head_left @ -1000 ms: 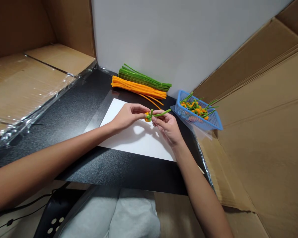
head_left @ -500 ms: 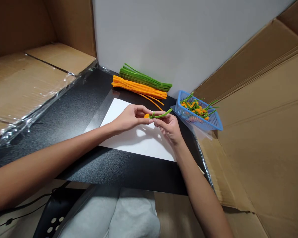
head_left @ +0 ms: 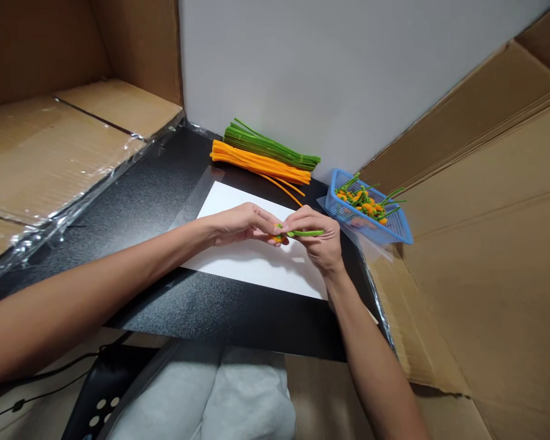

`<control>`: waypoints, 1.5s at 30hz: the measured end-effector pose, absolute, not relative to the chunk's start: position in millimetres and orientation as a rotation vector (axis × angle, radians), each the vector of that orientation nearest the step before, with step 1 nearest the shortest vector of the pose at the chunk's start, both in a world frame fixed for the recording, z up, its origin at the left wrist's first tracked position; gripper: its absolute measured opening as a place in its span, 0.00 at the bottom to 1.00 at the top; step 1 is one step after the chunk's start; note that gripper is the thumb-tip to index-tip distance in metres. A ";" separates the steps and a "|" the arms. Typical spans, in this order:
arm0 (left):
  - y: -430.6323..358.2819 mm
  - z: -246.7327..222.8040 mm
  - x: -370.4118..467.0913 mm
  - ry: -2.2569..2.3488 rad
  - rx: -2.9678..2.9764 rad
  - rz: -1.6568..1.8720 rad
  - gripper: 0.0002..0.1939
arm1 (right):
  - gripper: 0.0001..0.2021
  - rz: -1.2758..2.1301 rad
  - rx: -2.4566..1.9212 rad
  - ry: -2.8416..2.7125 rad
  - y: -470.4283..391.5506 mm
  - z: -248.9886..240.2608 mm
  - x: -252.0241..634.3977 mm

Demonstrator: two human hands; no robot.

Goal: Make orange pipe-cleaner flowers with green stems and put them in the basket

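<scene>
I see the left hand [head_left: 242, 223] pinch a small orange-and-green piece [head_left: 277, 239] above the white paper [head_left: 238, 263], apparently to steady it; the right hand [head_left: 319, 239] grips its green stem [head_left: 308, 233]. The blue basket [head_left: 364, 224], two o'clock, and orange bundle [head_left: 261, 164], twelve, seem set within reach.

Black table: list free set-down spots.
Bare: the black table between the clear film and left cardboard, and its front strip before the white paper. Crowded: the back, with green bundle and orange bundle; back right, with the blue basket; the paper, under the left hand and right hand.
</scene>
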State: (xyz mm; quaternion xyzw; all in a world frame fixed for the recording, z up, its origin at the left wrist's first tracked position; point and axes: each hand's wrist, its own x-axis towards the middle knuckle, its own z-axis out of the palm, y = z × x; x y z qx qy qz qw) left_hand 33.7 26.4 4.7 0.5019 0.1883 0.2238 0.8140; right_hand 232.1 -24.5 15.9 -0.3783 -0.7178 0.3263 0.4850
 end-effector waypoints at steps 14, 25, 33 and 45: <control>23.3 -10.0 37.0 0.830 1.890 1.098 0.07 | 0.09 0.535 -1.296 -1.774 -27.0 23.5 224.6; 24.1 0.2 26.4 0.430 2.453 1.143 0.02 | 0.16 1.453 -1.373 -1.328 -19.4 19.8 236.6; 23.5 4.0 31.5 0.571 1.689 0.897 0.21 | 0.16 1.126 -1.290 -1.714 -24.2 24.0 226.1; 18.7 -9.0 48.1 0.669 1.108 0.967 0.33 | 0.02 0.124 -1.138 -2.100 -31.6 16.3 210.9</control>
